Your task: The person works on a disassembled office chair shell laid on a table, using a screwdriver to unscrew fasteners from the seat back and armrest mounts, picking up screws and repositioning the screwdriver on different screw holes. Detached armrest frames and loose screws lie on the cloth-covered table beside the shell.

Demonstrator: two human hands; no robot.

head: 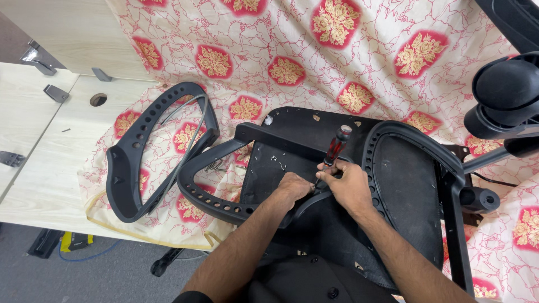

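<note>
A black chair seat part [292, 151] lies upside down on a patterned cloth, with a curved black plastic frame [404, 168] around its mesh. My right hand [348, 185] grips a screwdriver [336, 148] with a red and black handle, its tip pressed down into the frame near the middle. My left hand [292, 188] rests closed on the frame right beside the tip, steadying it. Small screws or staples are scattered on the black board above my hands.
A loose black perforated frame ring [135, 157] lies on the left of the red and cream cloth [337, 62]. A chair armrest and base [505, 101] stand at the right. The light wooden table [45, 163] has a round hole and metal brackets at the left.
</note>
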